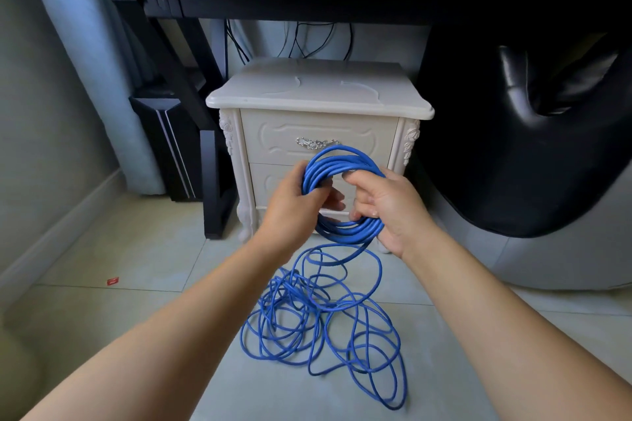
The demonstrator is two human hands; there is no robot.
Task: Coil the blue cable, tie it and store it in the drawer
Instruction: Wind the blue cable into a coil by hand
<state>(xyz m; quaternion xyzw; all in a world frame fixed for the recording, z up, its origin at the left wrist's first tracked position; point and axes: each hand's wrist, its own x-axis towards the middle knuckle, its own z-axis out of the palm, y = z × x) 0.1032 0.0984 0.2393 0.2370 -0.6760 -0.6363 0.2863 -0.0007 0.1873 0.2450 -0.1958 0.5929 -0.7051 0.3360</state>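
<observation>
Blue cable (349,233) looks light yet springy, so my left hand (294,202) and right hand (386,205) each curl round opposite sides of its wound loops.

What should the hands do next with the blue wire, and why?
Probably wind one more loop onto the coil. The left hand and right hand grip only a partly wound coil, while much blue cable lies loose on the floor.

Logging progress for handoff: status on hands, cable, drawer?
Left hand and right hand both grip the coil. Rest of blue cable loose on floor, untied. Top drawer shut; no obstruction seen.
</observation>
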